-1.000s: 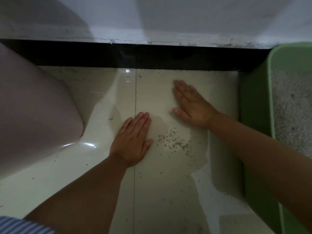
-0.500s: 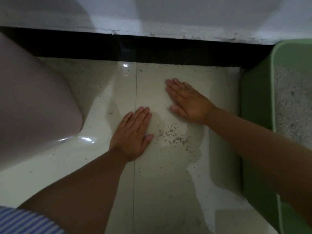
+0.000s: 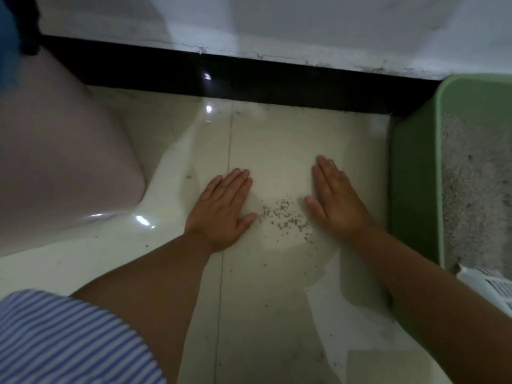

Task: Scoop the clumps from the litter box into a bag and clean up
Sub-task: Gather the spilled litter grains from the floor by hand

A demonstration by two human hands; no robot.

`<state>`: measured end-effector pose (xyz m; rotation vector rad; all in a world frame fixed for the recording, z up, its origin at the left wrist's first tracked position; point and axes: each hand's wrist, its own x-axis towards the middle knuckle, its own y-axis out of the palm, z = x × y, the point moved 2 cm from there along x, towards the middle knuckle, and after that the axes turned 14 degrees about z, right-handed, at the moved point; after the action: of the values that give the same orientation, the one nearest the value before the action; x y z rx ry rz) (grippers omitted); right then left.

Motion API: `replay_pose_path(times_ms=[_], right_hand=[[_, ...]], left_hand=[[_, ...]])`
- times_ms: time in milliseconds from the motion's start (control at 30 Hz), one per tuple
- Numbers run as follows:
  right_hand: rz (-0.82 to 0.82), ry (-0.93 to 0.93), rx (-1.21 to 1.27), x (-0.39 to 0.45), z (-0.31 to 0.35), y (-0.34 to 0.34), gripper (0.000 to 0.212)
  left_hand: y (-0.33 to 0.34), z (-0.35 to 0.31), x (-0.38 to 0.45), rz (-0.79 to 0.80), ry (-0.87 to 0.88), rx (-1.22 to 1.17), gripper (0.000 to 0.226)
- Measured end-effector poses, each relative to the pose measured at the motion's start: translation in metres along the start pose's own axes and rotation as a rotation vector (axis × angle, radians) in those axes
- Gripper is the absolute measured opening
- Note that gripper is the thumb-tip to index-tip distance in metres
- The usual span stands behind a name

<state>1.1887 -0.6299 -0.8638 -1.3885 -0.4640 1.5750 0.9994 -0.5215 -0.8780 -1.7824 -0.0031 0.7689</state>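
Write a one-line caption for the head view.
Both flat hands, left hand and right hand, corral spilled litter beside the green litter box.

2 hands [image 3: 221, 209], 1 litter box [image 3: 415, 189]

A green litter box [image 3: 412, 189] holding pale litter [image 3: 473, 187] stands beside scattered grey granules [image 3: 285, 214] on the tile.

left hand [image 3: 221, 212] flat on floor [image 3: 263, 300] | spilled litter [image 3: 285, 217] between | right hand [image 3: 336, 200] flat | litter box [image 3: 412, 189] right
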Motion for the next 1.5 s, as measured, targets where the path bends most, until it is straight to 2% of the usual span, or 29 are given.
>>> replay_pose_path(times_ms=[67,133,200,267,367,467,567,633,700,800,867,967,1033,1100,1200,1267,1367,1500], right_hand=[[0.016,-0.027,-0.014,-0.008,0.015,0.012,0.098],[0.066,-0.084,-0.055,-0.019,0.031,0.022,0.076],[0.036,-0.153,-0.07,-0.03,0.045,0.029,0.063],[-0.059,-0.15,0.004,-0.038,0.052,0.034,0.067],[-0.16,-0.045,0.154,-0.043,0.05,0.039,0.083],[-0.151,0.045,0.249,-0.052,0.045,0.045,0.089],[-0.125,0.102,0.28,-0.062,0.046,0.041,0.091],[-0.125,0.089,0.251,-0.069,0.047,0.04,0.103],[-0.127,0.091,0.242,-0.078,0.046,0.036,0.101],[-0.135,0.145,0.297,-0.091,0.042,0.03,0.088],[-0.148,0.163,0.327,-0.098,0.038,0.032,0.089],[-0.106,0.167,0.348,-0.105,0.034,0.041,0.09],[-0.068,0.168,0.337,-0.107,0.033,0.046,0.091],[-0.044,0.168,0.318,-0.105,0.033,0.049,0.083],[-0.041,0.21,0.337,-0.096,0.03,0.051,0.068],[-0.053,0.279,0.388,-0.089,0.03,0.053,0.069],[-0.037,0.349,0.394,-0.081,0.038,0.056,0.077],[0.023,0.228,0.322,-0.074,0.065,0.065,0.08]], left_hand=[[-0.004,-0.002,-0.003,0.007,-0.052,-0.03,0.082],[-0.004,-0.002,-0.004,0.051,-0.059,0.012,0.095],[-0.004,-0.002,-0.004,0.083,-0.051,-0.001,0.102],[-0.006,-0.002,-0.007,0.091,-0.018,-0.083,0.105],[-0.019,0.011,-0.015,-0.055,0.02,-0.276,0.093],[-0.031,0.041,-0.02,-0.205,-0.173,-0.297,0.071],[-0.031,0.065,-0.012,-0.139,-0.415,-0.359,0.065],[-0.028,0.067,-0.006,-0.086,-0.486,-0.38,0.068],[-0.026,0.064,-0.004,-0.057,-0.53,-0.371,0.068],[-0.019,0.051,-0.008,-0.05,-0.445,-0.313,0.066],[-0.011,0.032,-0.014,0.0,-0.291,-0.25,0.068],[-0.001,-0.017,-0.032,0.087,-0.06,-0.234,0.089],[0.005,-0.051,-0.048,0.169,0.099,-0.191,0.09],[0.008,-0.063,-0.058,0.169,0.156,-0.195,0.092],[0.005,-0.04,-0.057,0.004,0.062,-0.263,0.094],[0.006,-0.015,-0.056,-0.063,-0.07,-0.282,0.093],[0.011,0.008,-0.066,-0.053,-0.25,-0.296,0.098],[0.018,0.01,-0.073,-0.022,-0.277,-0.307,0.099]])
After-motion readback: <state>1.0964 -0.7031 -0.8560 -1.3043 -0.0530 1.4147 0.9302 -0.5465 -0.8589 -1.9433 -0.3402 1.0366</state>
